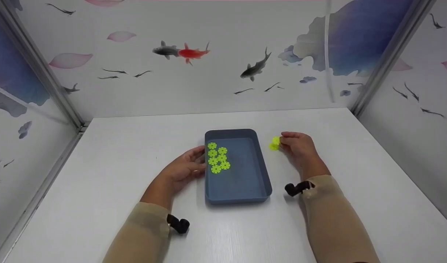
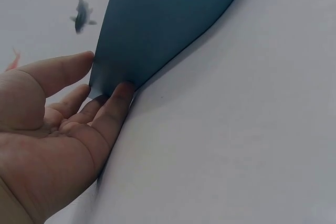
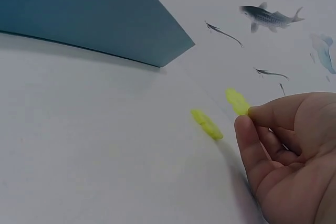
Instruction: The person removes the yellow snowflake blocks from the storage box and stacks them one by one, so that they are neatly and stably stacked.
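Observation:
A grey-blue rectangular tray (image 1: 241,182) stands on the white table. Several yellow-green notched plastic discs (image 1: 216,168) lie in a cluster along its left side. My left hand (image 1: 183,168) is at the tray's left outer wall; in the left wrist view its extended fingertips (image 2: 124,88) rest against that wall. To the right of the tray, my right hand (image 1: 300,146) pinches a yellow disc (image 3: 237,102) between thumb and index finger. A second yellow disc (image 3: 207,124) shows just beside it, nearer the tray.
White table surface (image 1: 117,175) surrounds the tray on all sides. White panels (image 1: 223,91) printed with fish and petals enclose the back and both sides, with metal posts (image 1: 387,62) at the corners. Each sleeve cuff carries a small black device (image 1: 181,225).

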`<control>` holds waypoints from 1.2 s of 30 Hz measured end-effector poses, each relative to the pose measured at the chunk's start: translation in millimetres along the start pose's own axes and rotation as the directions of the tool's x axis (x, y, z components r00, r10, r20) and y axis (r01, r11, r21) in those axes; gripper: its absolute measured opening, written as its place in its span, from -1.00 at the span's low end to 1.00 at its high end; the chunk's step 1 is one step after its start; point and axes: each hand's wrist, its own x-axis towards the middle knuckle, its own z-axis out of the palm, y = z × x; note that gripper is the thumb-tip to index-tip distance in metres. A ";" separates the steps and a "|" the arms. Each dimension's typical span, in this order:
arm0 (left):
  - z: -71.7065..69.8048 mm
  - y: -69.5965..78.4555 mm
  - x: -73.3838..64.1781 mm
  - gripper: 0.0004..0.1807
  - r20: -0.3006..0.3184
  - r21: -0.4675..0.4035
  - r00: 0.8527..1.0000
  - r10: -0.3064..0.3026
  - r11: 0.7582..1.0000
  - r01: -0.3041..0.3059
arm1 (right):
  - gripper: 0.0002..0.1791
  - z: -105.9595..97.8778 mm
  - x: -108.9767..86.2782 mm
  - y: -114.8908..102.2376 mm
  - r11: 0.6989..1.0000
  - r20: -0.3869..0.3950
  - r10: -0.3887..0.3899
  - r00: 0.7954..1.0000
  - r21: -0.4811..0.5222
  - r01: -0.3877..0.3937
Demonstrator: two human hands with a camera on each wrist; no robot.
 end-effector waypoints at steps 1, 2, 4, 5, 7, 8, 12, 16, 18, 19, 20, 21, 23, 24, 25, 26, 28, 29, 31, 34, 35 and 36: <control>-0.2 -0.2 0.5 -0.06 -0.001 -0.002 1.000 -0.001 1.000 0.001 | -0.49 -0.1 0.4 1.1 1.000 0.004 -0.001 1.000 0.000 0.001; -0.3 -0.4 1.1 -0.06 -0.001 -0.004 1.000 -0.003 1.000 0.003 | -0.48 -0.1 0.6 1.8 1.000 0.009 -0.003 1.000 0.002 0.002; -0.4 -0.2 1.1 -0.06 -0.004 -0.008 1.000 -0.008 1.000 0.008 | -0.47 0.0 0.7 2.6 1.000 0.012 -0.008 1.000 -0.008 0.008; -0.4 0.0 1.1 -0.06 -0.003 -0.010 1.000 -0.009 1.000 0.009 | -0.48 0.2 0.6 2.6 1.000 0.010 -0.007 1.000 -0.014 0.007; -0.5 0.0 1.1 -0.06 -0.001 -0.013 1.000 -0.012 1.000 0.012 | -0.48 0.8 -0.3 2.4 1.000 0.002 -0.008 1.000 -0.028 0.008; -0.6 0.2 0.7 -0.06 -0.002 -0.013 1.000 -0.014 1.000 0.014 | -0.49 1.2 -0.5 2.3 0.999 -0.004 -0.009 1.000 -0.037 0.009; -1.0 0.0 0.9 -0.05 0.003 -0.023 1.000 -0.017 1.000 0.017 | -0.51 3.4 -2.2 2.1 0.997 -0.024 -0.019 1.000 -0.080 0.017; -1.6 -0.7 2.0 -0.05 0.005 -0.029 1.000 -0.013 1.000 0.013 | -0.53 4.6 -3.9 1.9 0.991 -0.044 -0.032 0.999 -0.132 0.026; -1.9 -1.1 2.6 -0.06 0.004 -0.027 1.000 -0.011 1.000 0.011 | -0.53 4.5 -4.4 1.7 0.990 -0.050 -0.036 0.998 -0.136 0.029; -2.1 -1.3 2.9 -0.06 0.003 -0.027 1.000 -0.011 1.000 0.011 | -0.54 4.3 -4.7 1.5 0.989 -0.054 -0.039 0.998 -0.144 0.031; -2.3 -1.5 3.1 -0.06 0.002 -0.026 1.000 -0.011 1.000 0.011 | -0.54 4.2 -4.9 1.4 0.989 -0.057 -0.040 0.998 -0.146 0.031; -2.4 -1.6 3.5 -0.06 0.002 -0.026 1.000 -0.011 1.000 0.011 | -0.54 4.0 -5.0 1.2 0.988 -0.057 -0.040 0.998 -0.149 0.031; -3.0 -1.8 3.8 -0.07 0.004 -0.024 1.000 -0.009 1.000 0.009 | -0.54 3.9 -5.8 0.1 0.985 -0.060 -0.040 0.997 -0.170 0.030; -3.2 -1.7 3.8 -0.07 0.006 -0.023 1.000 -0.008 1.000 0.008 | -0.55 3.8 -6.4 -0.5 0.982 -0.062 -0.042 0.997 -0.188 0.029; -3.3 -1.6 3.9 -0.07 0.008 -0.021 1.000 -0.008 1.000 0.008 | -0.56 3.9 -6.8 -0.9 0.979 -0.063 -0.042 0.997 -0.202 0.029; -3.6 -1.6 3.9 -0.07 0.010 -0.018 1.000 -0.007 1.000 0.007 | -0.55 3.9 -7.2 -1.1 0.977 -0.063 -0.045 0.997 -0.213 0.030; -3.8 -1.2 3.4 -0.07 0.013 -0.015 1.000 -0.006 1.000 0.006 | -0.56 3.3 -7.1 -1.0 0.967 -0.063 -0.066 0.996 -0.251 0.048; -3.7 -0.9 2.9 -0.07 0.013 -0.014 1.000 -0.008 1.000 0.008 | -0.55 2.9 -6.3 -0.5 0.960 -0.060 -0.083 0.995 -0.272 0.064; -3.5 -0.6 2.3 -0.06 0.013 -0.014 1.000 -0.008 1.000 0.008 | -0.55 2.0 -4.9 0.5 0.942 -0.056 -0.118 0.991 -0.322 0.094; -3.3 -0.9 1.8 -0.05 0.018 -0.013 1.000 -0.007 1.000 0.007 | -0.57 0.7 -3.2 1.6 0.907 -0.053 -0.157 0.986 -0.403 0.123; -3.3 -1.0 1.9 -0.05 0.019 -0.013 1.000 -0.007 1.000 0.007 | -0.58 0.8 -3.5 1.6 0.903 -0.056 -0.154 0.986 -0.412 0.117; -3.3 -1.1 2.1 -0.05 0.021 -0.013 1.000 -0.007 1.000 0.007 | -0.59 1.0 -4.1 1.3 0.897 -0.059 -0.153 0.986 -0.427 0.114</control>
